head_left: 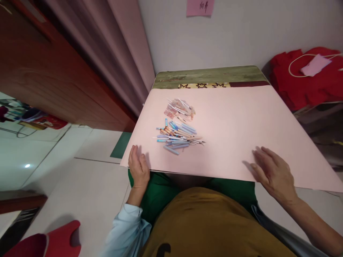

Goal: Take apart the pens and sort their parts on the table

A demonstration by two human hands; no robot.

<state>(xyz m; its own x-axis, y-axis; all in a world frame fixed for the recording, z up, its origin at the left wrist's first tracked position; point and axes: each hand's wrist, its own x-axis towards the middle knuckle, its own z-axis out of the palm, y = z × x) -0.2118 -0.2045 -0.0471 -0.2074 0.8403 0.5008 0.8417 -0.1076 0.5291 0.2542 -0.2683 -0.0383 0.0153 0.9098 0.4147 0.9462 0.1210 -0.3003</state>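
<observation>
A heap of pens and pen parts (178, 136), in blue, tan and white, lies on the pale pink sheet (227, 125) that covers the table. Just behind it is a smaller pile of clear and pinkish pen parts (180, 109) with thin white refills. My left hand (138, 166) rests at the sheet's front left edge, fingers stretched out, holding nothing. Over the front right part of the sheet is my right hand (274, 173), fingers apart and nothing in them. Whether its fingertips touch the sheet I cannot tell.
Beyond the sheet the green tabletop (209, 75) meets a wall bearing a pink note (200, 7). A wooden door (88, 82) and a curtain (125, 43) stand at left. Red cloth (297, 84) lies at right. A red stool (63, 239) is at lower left.
</observation>
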